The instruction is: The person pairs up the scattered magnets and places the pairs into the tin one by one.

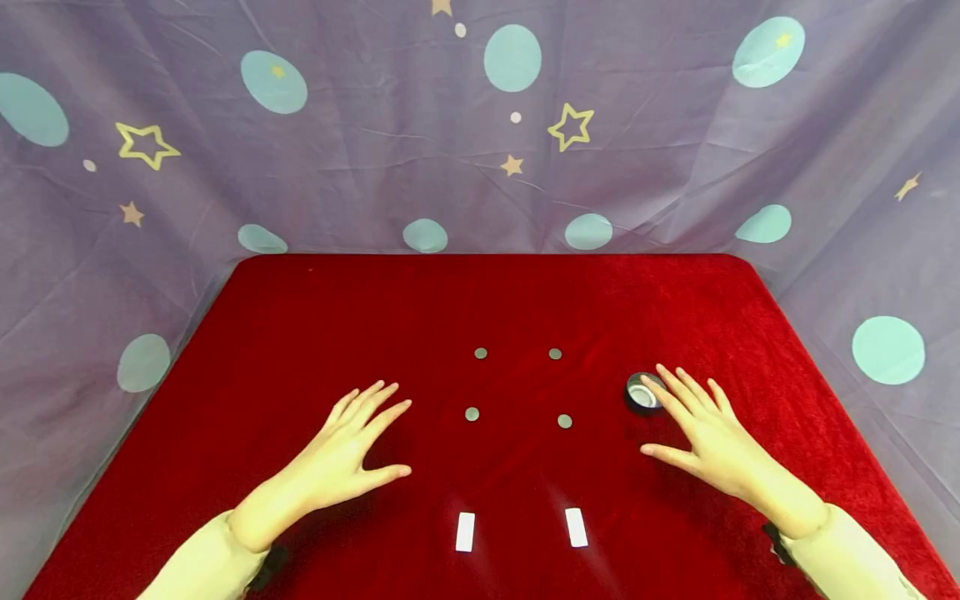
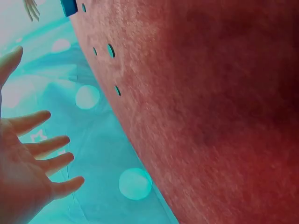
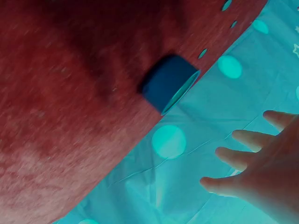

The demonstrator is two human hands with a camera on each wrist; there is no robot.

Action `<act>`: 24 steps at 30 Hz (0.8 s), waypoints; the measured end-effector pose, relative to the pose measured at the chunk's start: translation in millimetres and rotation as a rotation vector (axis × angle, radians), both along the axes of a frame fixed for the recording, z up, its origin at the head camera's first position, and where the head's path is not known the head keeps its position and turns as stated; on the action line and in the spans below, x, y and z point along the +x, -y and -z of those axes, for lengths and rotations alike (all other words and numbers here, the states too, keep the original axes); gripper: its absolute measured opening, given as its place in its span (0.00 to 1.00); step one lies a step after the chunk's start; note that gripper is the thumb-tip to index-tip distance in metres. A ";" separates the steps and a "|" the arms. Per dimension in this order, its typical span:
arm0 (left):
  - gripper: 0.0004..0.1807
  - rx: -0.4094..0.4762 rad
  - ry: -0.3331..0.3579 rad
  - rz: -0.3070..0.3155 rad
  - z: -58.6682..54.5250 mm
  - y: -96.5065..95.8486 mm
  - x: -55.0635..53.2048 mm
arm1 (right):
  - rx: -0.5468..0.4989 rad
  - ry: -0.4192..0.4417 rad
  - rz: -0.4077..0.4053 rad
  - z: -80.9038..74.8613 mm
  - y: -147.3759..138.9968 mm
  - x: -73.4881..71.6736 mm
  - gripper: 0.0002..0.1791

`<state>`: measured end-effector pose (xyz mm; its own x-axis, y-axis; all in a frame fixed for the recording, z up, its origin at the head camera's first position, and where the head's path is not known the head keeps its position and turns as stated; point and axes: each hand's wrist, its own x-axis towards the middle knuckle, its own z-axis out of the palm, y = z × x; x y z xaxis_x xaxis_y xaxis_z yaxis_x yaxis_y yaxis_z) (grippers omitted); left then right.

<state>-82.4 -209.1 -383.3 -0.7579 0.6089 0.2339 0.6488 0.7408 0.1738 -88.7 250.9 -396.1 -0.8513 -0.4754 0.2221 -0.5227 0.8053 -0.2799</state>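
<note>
Both hands are held above the red cloth with fingers spread and hold nothing. My left hand (image 1: 341, 462) is over the left part of the table, its thumb and fingers pointing inward. My right hand (image 1: 716, 446) hovers at the right, where its index finger overlaps a dark round cup (image 1: 642, 397) in the head view. In the right wrist view the dark blue cup (image 3: 169, 86) stands upright on the cloth, apart from the fingers. Between the hands lie several small grey discs (image 1: 472, 414), arranged roughly in a square; the left wrist view shows them beyond the fingers.
Two white rectangles, a left one (image 1: 465, 532) and a right one (image 1: 576, 527), lie near the front of the red-covered table (image 1: 337, 308). A purple curtain (image 1: 375, 150) with stars and dots surrounds its back and sides.
</note>
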 end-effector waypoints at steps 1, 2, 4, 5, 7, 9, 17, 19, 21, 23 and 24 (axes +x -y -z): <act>0.40 0.002 0.004 0.002 -0.2 -1.3 0.2 | -0.005 -0.004 -0.011 -0.4 2.0 0.9 0.44; 0.40 0.004 0.012 0.004 -0.5 -2.5 0.6 | -0.009 -0.011 -0.025 -0.7 3.9 2.0 0.44; 0.39 0.015 0.034 0.005 -1.4 -5.2 1.4 | -0.012 -0.029 -0.046 -1.0 7.5 3.8 0.44; 0.39 0.018 0.044 0.005 -1.7 -6.4 2.0 | -0.012 -0.043 -0.056 -1.0 9.4 4.5 0.44; 0.38 0.032 0.065 0.008 -2.4 -9.2 3.4 | -0.017 -0.059 -0.077 -0.8 12.8 6.0 0.44; 0.38 0.049 0.084 0.011 -3.1 -12.3 4.9 | -0.021 -0.063 -0.091 -0.6 16.2 7.5 0.44; 0.34 0.061 0.180 0.029 -1.0 -23.8 9.3 | -0.077 -0.036 -0.138 -0.2 30.9 12.7 0.42; 0.33 0.055 0.205 0.045 0.2 -26.3 9.8 | -0.090 -0.033 -0.155 0.9 34.5 13.3 0.42; 0.32 0.055 0.223 0.065 1.2 -29.0 9.7 | -0.099 -0.021 -0.169 2.4 37.6 13.8 0.41; 0.31 0.061 0.239 0.086 2.0 -31.6 10.0 | -0.106 0.005 -0.175 4.3 40.2 14.4 0.40; 0.30 0.068 0.244 0.096 2.5 -33.0 10.3 | -0.107 0.021 -0.175 5.2 41.6 14.9 0.39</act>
